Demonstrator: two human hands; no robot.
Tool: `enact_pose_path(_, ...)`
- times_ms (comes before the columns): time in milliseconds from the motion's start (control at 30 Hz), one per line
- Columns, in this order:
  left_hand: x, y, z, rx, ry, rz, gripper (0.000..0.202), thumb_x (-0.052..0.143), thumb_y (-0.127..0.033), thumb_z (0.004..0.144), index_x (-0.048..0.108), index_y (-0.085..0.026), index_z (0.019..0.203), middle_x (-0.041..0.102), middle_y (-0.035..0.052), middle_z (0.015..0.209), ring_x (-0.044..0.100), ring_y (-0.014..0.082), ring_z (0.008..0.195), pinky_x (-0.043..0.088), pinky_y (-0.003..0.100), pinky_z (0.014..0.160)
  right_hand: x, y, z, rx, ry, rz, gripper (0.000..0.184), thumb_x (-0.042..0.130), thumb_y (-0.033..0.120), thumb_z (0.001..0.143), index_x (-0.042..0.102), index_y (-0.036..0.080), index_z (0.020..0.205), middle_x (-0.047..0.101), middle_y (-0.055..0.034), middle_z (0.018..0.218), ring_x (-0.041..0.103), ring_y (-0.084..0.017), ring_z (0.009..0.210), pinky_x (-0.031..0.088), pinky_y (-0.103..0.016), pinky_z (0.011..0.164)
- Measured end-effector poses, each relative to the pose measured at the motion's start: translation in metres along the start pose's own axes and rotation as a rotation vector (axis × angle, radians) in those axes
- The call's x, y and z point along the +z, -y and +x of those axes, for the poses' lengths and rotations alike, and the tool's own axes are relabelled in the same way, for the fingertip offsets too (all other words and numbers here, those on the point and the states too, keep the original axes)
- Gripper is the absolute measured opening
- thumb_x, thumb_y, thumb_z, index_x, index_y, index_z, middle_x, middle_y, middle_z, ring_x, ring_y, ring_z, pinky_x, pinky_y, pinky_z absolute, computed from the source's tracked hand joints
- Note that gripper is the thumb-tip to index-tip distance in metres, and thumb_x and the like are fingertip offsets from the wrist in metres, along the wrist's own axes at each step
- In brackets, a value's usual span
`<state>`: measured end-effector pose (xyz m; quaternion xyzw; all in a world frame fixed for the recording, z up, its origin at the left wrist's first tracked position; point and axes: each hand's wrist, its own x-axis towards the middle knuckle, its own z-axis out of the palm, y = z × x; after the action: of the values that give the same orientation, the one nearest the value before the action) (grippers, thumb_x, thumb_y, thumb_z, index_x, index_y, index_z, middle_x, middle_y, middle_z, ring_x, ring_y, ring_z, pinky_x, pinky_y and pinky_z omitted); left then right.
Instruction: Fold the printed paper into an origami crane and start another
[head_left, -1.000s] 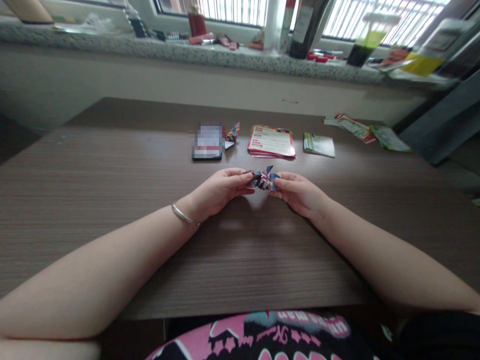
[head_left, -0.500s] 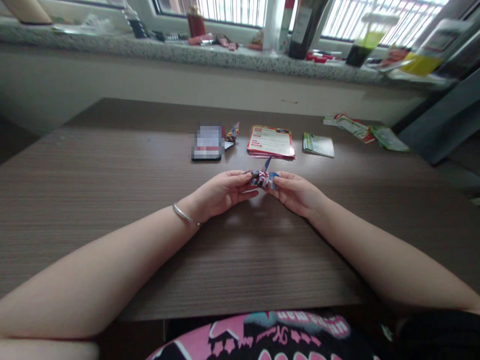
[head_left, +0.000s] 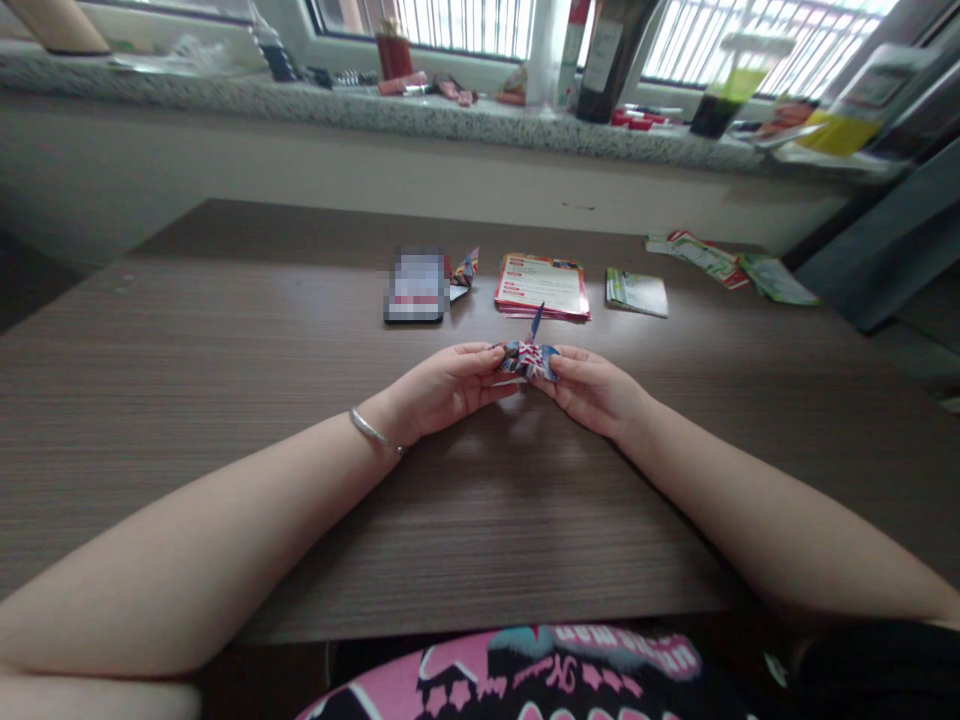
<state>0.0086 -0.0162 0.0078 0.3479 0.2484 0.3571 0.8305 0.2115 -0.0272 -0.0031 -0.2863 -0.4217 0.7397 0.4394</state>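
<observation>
A folded, multicoloured paper piece (head_left: 530, 358), blue tip pointing up, spans between both hands.

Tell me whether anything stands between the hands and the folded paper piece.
Nothing visible does: the left hand and the right hand pinch the folded paper piece from opposite sides. The red-edged card stack lies beyond it, not in between.

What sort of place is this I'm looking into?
Probably a room in a home, though I can't be sure: a wood-grain table stands by a window, and the speckled sill is cluttered with bottles.
</observation>
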Motion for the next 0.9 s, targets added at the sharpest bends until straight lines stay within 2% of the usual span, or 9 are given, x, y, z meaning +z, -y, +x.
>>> enact_pose_path(400, -0.0002, 0.0010, 0.0004, -0.004, 0.025, -0.029, 0.012, 0.058, -0.013, 0.089, 0.070, -0.010, 0.092, 0.074, 0.0071, 0.090, 0.069, 0.0137, 0.083, 0.054, 0.026, 0.084, -0.0004, -0.0010, 0.0017, -0.001, 0.035, 0.047, 0.019, 0.080, 0.029, 0.070, 0.072, 0.018, 0.083, 0.073, 0.0001, 0.088, 0.065, -0.010, 0.082, 0.050, -0.020, 0.083)
enact_pose_path(600, 0.0014, 0.0009, 0.0005, 0.001, 0.014, -0.024, 0.013, 0.057, -0.012, 0.090, 0.070, -0.009, 0.092, 0.074, 0.0078, 0.090, 0.069, 0.0131, 0.081, 0.053, 0.024, 0.084, -0.0037, -0.0023, 0.0022, -0.005, 0.033, 0.036, 0.018, 0.080, 0.030, 0.071, 0.070, 0.020, 0.082, 0.073, 0.0012, 0.089, 0.065, -0.012, 0.084, 0.050, -0.025, 0.088)
enact_pose_path(900, 0.0002, 0.0019, 0.0008, 0.014, 0.062, -0.026, 0.013, 0.059, -0.015, 0.089, 0.070, -0.009, 0.094, 0.073, 0.0071, 0.091, 0.068, 0.0134, 0.084, 0.053, 0.025, 0.084, -0.0009, -0.0032, 0.0018, -0.028, 0.075, 0.036, 0.018, 0.079, 0.032, 0.073, 0.069, 0.022, 0.085, 0.073, 0.0029, 0.090, 0.065, -0.011, 0.086, 0.050, -0.024, 0.089)
